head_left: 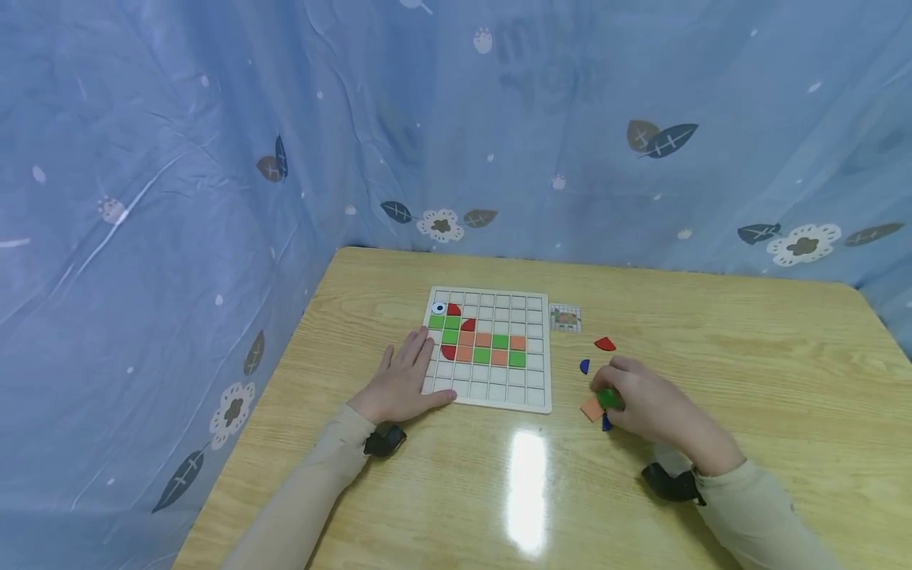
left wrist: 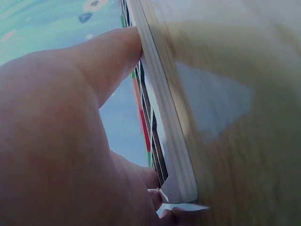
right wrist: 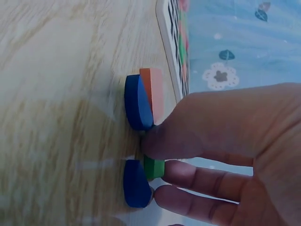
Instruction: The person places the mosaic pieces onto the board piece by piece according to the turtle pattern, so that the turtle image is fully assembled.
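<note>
My left hand (head_left: 402,388) lies on the left edge and lower-left corner of a white grid board (head_left: 537,396), fingers straight and thumb spread along the near edge. In the left wrist view, the thumb presses the board's side (left wrist: 171,122). On the board, green and orange squares, red rounded pieces and an eye tile (head_left: 439,308) form a figure. To the right of the board, my right hand (head_left: 648,404) pinches a green tile (head_left: 609,398) between thumb and fingers. Beside it lie an orange tile (head_left: 591,409) and a blue half-round piece (head_left: 606,423), partly hidden by the hand.
A small picture card (head_left: 566,317) lies against the board's right side. Another blue piece (head_left: 585,366) and a red rounded piece (head_left: 605,343) lie beyond my right hand. A blue patterned curtain (head_left: 541,158) hangs behind and left of the wooden table (head_left: 442,491).
</note>
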Available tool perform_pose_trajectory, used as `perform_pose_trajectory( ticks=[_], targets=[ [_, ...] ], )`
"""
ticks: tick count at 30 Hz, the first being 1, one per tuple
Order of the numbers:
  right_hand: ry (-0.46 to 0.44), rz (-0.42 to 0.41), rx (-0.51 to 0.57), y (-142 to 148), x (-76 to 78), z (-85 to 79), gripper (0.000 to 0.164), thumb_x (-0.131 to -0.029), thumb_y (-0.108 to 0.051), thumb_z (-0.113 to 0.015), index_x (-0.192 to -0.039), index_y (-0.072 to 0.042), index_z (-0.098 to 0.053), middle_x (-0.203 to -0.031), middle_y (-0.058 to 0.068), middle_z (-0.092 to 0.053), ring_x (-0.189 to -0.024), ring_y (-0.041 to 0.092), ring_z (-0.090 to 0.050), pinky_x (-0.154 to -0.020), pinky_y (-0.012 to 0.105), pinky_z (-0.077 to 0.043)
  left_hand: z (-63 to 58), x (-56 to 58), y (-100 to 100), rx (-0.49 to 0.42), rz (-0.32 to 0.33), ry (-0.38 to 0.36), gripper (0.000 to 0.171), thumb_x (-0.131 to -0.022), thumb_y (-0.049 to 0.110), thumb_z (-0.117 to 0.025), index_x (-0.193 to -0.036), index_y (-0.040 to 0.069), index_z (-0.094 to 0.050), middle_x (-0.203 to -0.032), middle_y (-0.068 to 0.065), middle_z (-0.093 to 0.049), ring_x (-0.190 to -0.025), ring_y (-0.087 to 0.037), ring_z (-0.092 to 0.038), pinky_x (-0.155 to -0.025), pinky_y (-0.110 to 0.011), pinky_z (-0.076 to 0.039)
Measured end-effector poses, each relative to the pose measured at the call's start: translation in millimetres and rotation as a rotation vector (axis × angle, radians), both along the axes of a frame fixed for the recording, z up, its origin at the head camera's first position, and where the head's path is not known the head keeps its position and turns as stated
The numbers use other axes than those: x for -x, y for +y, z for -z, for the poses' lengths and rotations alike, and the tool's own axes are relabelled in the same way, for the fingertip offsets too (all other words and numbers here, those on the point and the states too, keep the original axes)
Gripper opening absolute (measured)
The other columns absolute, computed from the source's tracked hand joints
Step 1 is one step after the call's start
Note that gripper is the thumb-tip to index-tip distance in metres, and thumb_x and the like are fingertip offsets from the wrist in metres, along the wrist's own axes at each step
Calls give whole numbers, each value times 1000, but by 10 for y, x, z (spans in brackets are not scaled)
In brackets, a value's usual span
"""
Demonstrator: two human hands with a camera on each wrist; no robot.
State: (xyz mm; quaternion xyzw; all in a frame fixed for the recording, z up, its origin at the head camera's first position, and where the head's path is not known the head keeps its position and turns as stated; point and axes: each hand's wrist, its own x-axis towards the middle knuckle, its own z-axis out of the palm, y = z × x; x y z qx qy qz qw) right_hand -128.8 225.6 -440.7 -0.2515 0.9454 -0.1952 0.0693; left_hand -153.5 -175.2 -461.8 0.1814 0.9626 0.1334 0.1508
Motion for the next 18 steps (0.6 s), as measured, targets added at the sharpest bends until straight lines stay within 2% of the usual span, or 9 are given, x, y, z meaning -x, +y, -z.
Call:
perform_pose_trajectory(
  ticks=[7, 18],
  targets=[
    [88, -29, 29, -25, -4, 65, 32, -77, 8, -79, -100, -14, -74, -99, -2, -63, -89, 15, -60, -71, 31, -54, -6, -23, -7, -5, 0, -5, 108, -97, 69, -55, -166, 0, -10, -176, -16, 2, -163, -35, 2, -127, -66, -4],
    [125, -16, 36, -25, 13, 84, 27, -76, 1, -85, -97, -13, -73, -99, 0, -66, -88, 15, -61, -70, 32, -56, 2, -1, -7, -19, 6, 5, 108, -97, 69, -55, -167, 0, -9, -176, -16, 3, -163, -35, 2, -127, -66, -4]
  ],
)
